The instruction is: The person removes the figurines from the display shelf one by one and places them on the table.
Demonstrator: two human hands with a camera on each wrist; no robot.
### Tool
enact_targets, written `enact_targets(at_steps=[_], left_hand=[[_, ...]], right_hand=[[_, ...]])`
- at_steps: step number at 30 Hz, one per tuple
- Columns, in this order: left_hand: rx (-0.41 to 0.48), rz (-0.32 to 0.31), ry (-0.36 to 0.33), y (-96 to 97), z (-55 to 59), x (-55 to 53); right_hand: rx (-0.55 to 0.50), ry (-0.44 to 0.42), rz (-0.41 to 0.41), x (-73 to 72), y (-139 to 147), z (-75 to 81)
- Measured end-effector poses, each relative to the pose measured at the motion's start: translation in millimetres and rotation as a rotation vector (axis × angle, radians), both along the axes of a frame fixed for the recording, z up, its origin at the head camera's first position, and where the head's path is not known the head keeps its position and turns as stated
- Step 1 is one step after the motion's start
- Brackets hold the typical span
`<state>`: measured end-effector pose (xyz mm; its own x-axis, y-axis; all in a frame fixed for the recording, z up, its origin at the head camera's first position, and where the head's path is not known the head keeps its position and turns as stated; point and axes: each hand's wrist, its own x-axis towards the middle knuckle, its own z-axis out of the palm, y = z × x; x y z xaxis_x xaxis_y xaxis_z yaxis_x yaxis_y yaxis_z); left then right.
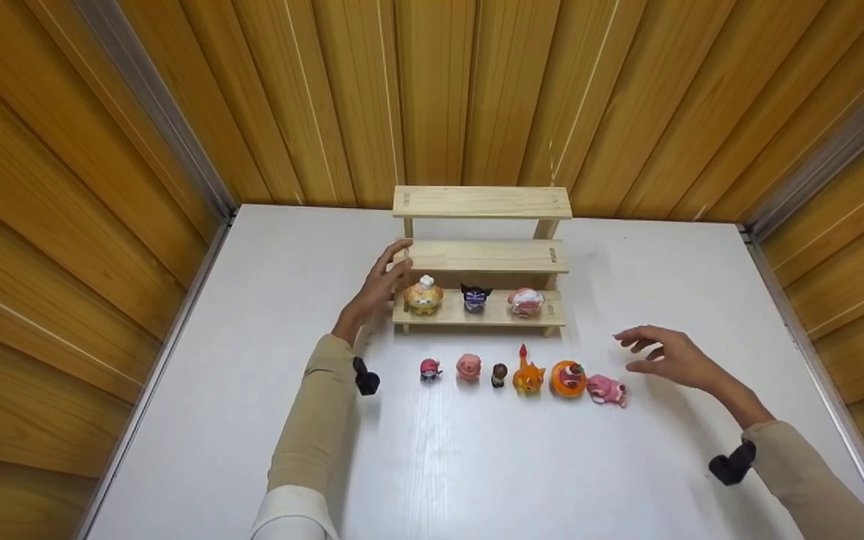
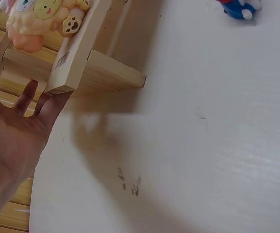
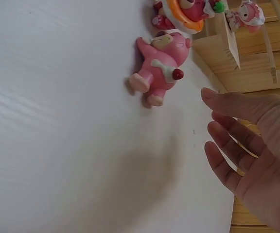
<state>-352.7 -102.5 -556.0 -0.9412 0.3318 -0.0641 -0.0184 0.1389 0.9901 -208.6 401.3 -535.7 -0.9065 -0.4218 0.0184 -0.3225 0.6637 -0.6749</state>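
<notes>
My left hand grips the left end of a stepped wooden shelf, thumb and fingers about its middle step; some fingertips are hidden behind the wood in the left wrist view. A sheep-like figurine with a white chef's hat stands beside that hand on the lowest step. Farther along this step are a dark-eared purple figurine and a pink-and-white figurine. My right hand hovers above the table with relaxed fingers, holding nothing. Nearest to it lies a pink bear figurine on its back.
In front of the shelf is a row: a red-capped figurine, a round pink figurine, a small brown-haired figurine, an orange dragon figurine and a bear in an orange ring. Wood-panel walls enclose the white table.
</notes>
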Motion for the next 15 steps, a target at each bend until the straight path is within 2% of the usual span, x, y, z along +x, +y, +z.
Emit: enact_targets(at_steps=[4, 8, 15], left_hand=[[0.003, -0.006, 0.003, -0.5, -2.7, 2.3], [0.001, 0.001, -0.009, 2.7, -5.2, 3.3], [-0.002, 0.009, -0.007, 1.5, -1.5, -0.6]], right_hand=[[-0.060, 0.001, -0.029, -10.1, -10.3, 2.2], [-0.109, -0.052, -0.052, -20.7, -22.7, 4.3], [-0.180, -0.090, -0.030, -45.1, -51.0, 14.3]])
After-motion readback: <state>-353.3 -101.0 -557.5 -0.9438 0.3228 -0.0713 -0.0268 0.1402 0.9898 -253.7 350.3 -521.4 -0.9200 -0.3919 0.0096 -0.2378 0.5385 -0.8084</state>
